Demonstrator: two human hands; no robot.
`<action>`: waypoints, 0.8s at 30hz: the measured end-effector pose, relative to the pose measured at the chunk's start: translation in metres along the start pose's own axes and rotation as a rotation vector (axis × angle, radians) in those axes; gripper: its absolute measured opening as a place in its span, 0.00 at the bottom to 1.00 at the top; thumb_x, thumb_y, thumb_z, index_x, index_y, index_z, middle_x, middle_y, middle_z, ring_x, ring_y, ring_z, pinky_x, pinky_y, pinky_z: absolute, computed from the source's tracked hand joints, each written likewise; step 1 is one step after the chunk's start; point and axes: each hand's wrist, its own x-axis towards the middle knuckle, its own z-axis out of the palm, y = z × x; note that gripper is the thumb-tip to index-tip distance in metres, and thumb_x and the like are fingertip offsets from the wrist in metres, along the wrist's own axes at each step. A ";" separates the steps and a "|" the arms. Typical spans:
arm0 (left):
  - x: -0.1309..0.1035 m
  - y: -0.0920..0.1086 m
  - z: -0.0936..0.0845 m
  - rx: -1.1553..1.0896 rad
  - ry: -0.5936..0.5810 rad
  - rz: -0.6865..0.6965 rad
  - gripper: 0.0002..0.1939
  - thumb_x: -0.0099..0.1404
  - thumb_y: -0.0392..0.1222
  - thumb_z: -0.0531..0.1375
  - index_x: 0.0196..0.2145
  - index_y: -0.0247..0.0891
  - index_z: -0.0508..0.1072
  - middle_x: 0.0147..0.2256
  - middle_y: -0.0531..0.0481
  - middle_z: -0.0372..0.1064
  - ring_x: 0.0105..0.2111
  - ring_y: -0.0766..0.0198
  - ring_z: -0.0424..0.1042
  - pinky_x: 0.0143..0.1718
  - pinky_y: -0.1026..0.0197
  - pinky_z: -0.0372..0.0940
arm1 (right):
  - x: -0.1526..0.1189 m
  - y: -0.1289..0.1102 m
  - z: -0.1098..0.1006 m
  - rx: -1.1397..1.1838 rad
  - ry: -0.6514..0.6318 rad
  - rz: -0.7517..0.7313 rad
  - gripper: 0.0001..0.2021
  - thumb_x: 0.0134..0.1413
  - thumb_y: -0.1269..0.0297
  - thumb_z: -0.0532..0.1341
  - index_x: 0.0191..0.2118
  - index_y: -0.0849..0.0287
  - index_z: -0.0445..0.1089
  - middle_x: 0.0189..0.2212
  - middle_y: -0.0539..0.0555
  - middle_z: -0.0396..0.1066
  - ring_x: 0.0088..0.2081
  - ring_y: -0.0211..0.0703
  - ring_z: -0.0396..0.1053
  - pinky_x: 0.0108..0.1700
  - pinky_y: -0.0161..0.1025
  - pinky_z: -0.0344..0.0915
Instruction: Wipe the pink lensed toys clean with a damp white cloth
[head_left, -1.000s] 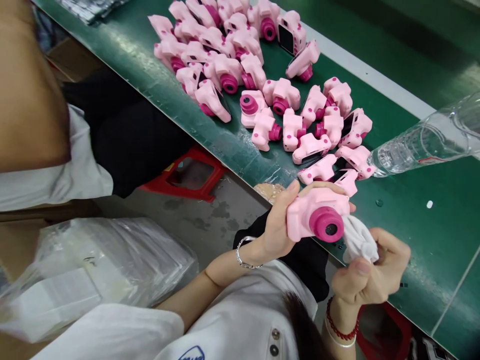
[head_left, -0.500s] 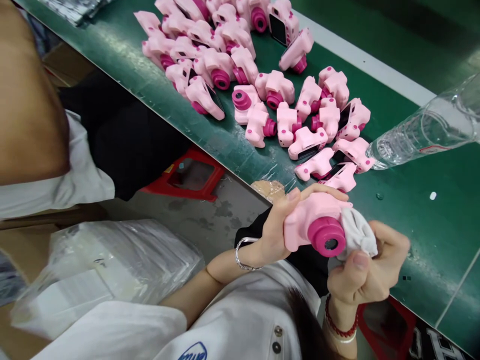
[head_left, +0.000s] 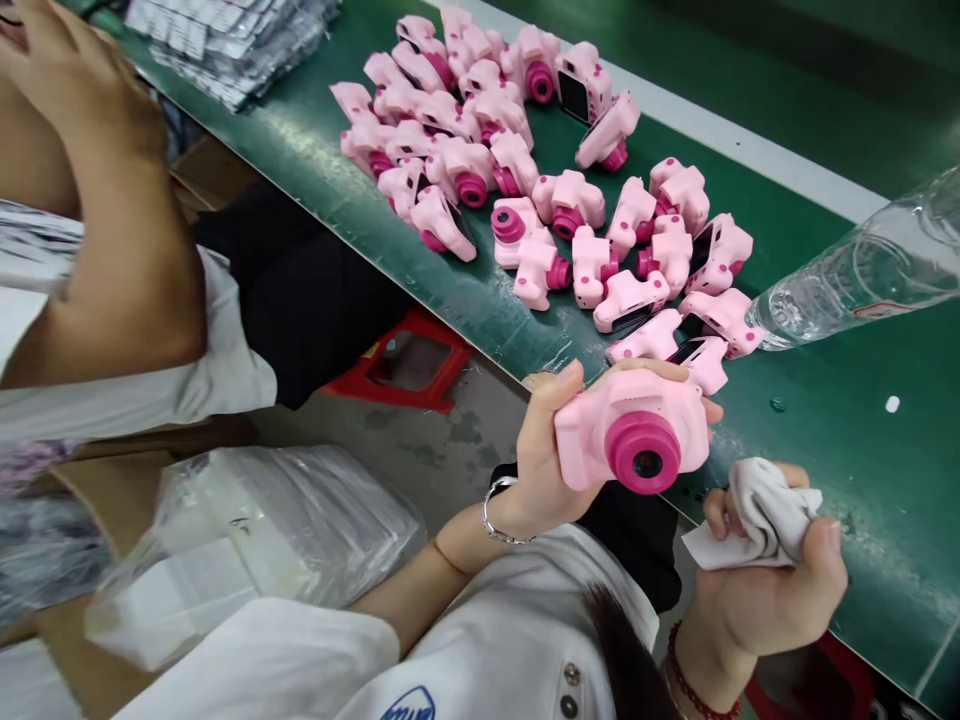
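Note:
My left hand (head_left: 545,450) is wrapped round a pink toy camera (head_left: 585,430), whose magenta lens faces up toward me. The fingers behind the camera are mostly hidden. To its right, apart from the camera, my right hand (head_left: 772,600) grips a crumpled whitish cloth (head_left: 772,510) between thumb and fingers. Just beyond the held camera, several more pink toy cameras (head_left: 570,200) lie in a loose group on the green table (head_left: 832,440), turned various ways.
A clear plastic bottle (head_left: 847,270) stands at the right, touching the group. Flat plastic packets (head_left: 232,40) are stacked at the far left. Another person's arm (head_left: 142,220) is on the left, above a plastic-wrapped bundle (head_left: 300,530). A red stool (head_left: 405,365) stands under the table edge.
My right hand and the cloth have come away from the camera, down and to the right. The held camera has turned to show its lens more squarely. The whole view has shifted slightly.

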 end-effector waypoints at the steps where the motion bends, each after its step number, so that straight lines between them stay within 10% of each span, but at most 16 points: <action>1: -0.001 -0.001 -0.001 -0.010 -0.017 -0.012 0.29 0.61 0.66 0.59 0.42 0.36 0.77 0.37 0.41 0.81 0.46 0.40 0.80 0.50 0.44 0.73 | 0.002 -0.003 0.001 0.003 -0.017 0.003 0.21 0.62 0.48 0.56 0.26 0.58 0.72 0.27 0.53 0.62 0.22 0.39 0.57 0.19 0.39 0.49; 8: -0.006 -0.004 0.000 0.018 -0.123 0.026 0.31 0.64 0.66 0.57 0.47 0.35 0.76 0.38 0.41 0.80 0.45 0.43 0.80 0.50 0.47 0.72 | -0.001 -0.014 0.012 0.032 -0.112 -0.007 0.14 0.59 0.53 0.63 0.30 0.58 0.78 0.29 0.52 0.65 0.22 0.36 0.59 0.18 0.38 0.53; 14: -0.015 -0.006 0.000 0.120 -0.114 0.061 0.31 0.64 0.67 0.57 0.46 0.35 0.77 0.39 0.41 0.77 0.46 0.43 0.78 0.48 0.47 0.71 | 0.015 -0.021 0.003 -0.393 -0.279 -0.387 0.14 0.54 0.68 0.72 0.45 0.45 0.82 0.40 0.52 0.75 0.38 0.42 0.73 0.33 0.39 0.67; 24: -0.018 -0.008 -0.003 0.305 -0.120 0.081 0.32 0.62 0.70 0.59 0.43 0.36 0.76 0.44 0.39 0.76 0.47 0.44 0.75 0.55 0.46 0.67 | 0.034 -0.045 -0.003 -0.607 -0.480 -0.547 0.07 0.57 0.66 0.71 0.41 0.48 0.79 0.37 0.48 0.74 0.34 0.37 0.70 0.29 0.36 0.65</action>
